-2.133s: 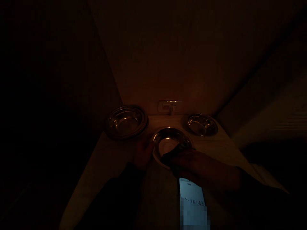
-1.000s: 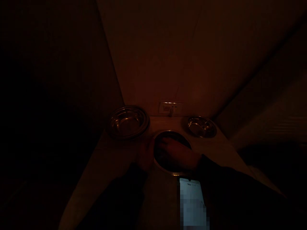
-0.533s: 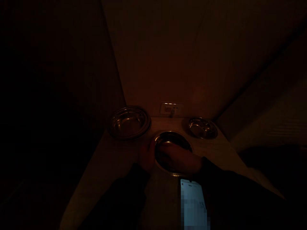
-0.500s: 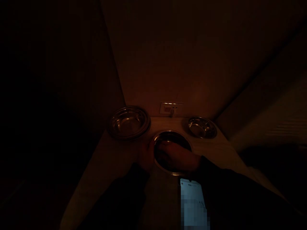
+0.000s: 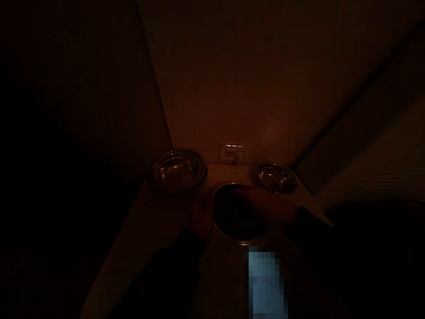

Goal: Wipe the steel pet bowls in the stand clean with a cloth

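The scene is very dark. A steel bowl (image 5: 232, 221) sits on the pale counter (image 5: 156, 230) in front of me. My left hand (image 5: 201, 217) grips its left rim. My right hand (image 5: 265, 204) lies over the bowl's far right edge, and whether it holds something is hidden by the dark. A second steel bowl (image 5: 177, 172) stands at the back left, and a smaller one (image 5: 277, 178) at the back right.
A lit phone screen (image 5: 265, 279) lies on the counter just below the middle bowl. A wall socket plate (image 5: 235, 153) is at the back between the two far bowls. Walls close in on the left and behind.
My right hand has shifted from inside the middle bowl to its far right rim. My left hand has stayed on the left rim.
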